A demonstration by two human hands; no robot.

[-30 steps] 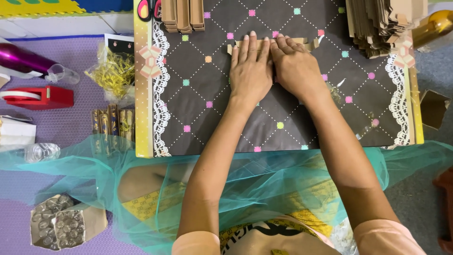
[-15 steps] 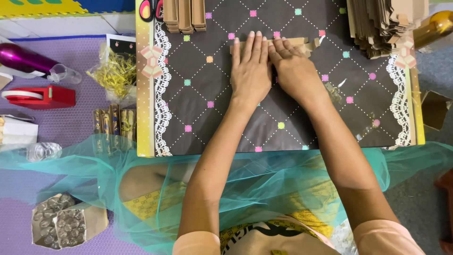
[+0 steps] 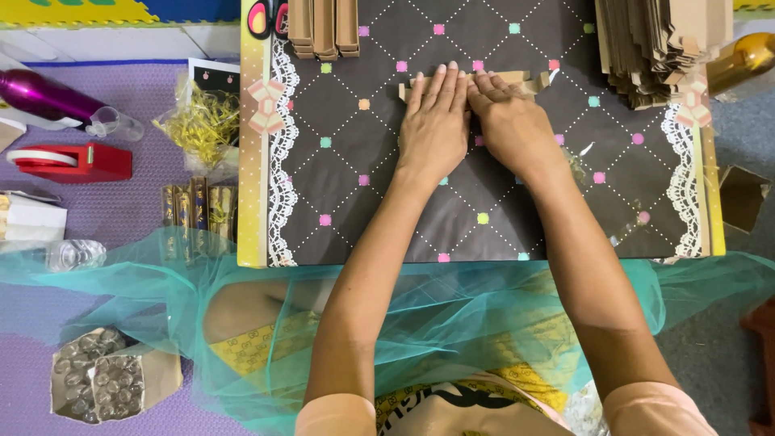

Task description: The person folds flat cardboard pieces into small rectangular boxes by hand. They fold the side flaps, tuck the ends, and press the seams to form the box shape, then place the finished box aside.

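Observation:
Both hands rest side by side on a flat brown cardboard piece [image 3: 529, 78] lying on a low dark table [image 3: 355, 194] patterned with dotted diamonds and coloured squares. My left hand [image 3: 434, 121] lies palm down with fingers together over the piece's left part. My right hand [image 3: 508, 121] presses on its middle, fingers bent. Only the ends and top edge of the cardboard show past my fingers. My forearms reach in from the bottom over teal netting [image 3: 452, 315] on my lap.
A stack of brown cardboard blanks [image 3: 658, 44] sits at the table's back right, folded pieces [image 3: 323, 28] and scissors [image 3: 262, 16] at the back left. On the purple mat lie a red tape dispenser [image 3: 69, 161], yellow shredded paper [image 3: 202, 121], a magenta bottle [image 3: 44, 93] and small boxes [image 3: 194, 206].
Both hands have shifted slightly along the cardboard piece while staying pressed on it. Nothing else has moved.

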